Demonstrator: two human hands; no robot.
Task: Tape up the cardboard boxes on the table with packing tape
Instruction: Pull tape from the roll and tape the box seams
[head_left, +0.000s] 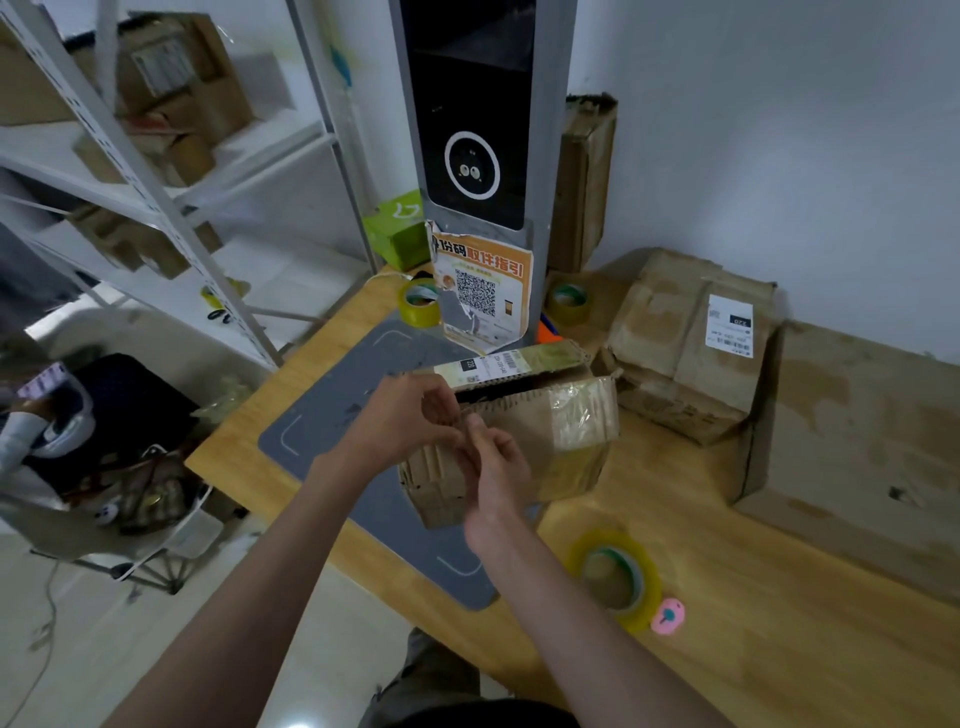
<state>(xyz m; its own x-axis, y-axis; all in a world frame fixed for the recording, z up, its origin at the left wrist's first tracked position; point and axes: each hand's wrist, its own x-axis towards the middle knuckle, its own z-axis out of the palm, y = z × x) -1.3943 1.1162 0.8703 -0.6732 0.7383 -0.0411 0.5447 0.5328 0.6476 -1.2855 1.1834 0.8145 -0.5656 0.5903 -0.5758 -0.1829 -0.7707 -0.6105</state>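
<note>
Cardboard boxes are on the wooden table (779, 649), and I take the grey mat (343, 431) on this table as the landmark. One small box (550, 441) stands at the right edge of the mat, partly on it. Its top flaps are not fully closed, a dark gap shows between them, and old shiny tape covers its right part. A white label lies on the far flap.

Both hands are together at the near left corner of this small box. The left hand (400, 421) has curled fingers at the edge of the flap. The right hand (493, 467) is just beside it, also with bent fingers, touching the left one. They seem to pinch something thin between them, but I cannot tell if it is tape or the flap edge.

To the right of the mat, further from it, a second worn box (691, 353) with a white label lies near the wall, and a big flat box (872, 447) is beside it. A tape roll (615, 577) lies on the table right of the mat's near corner, with a small pink object (668, 616) touching it. Behind the mat stands a grey kiosk (478, 130), with one yellow tape roll (420, 302) at its left and another roll (569, 302) at its right.
</note>
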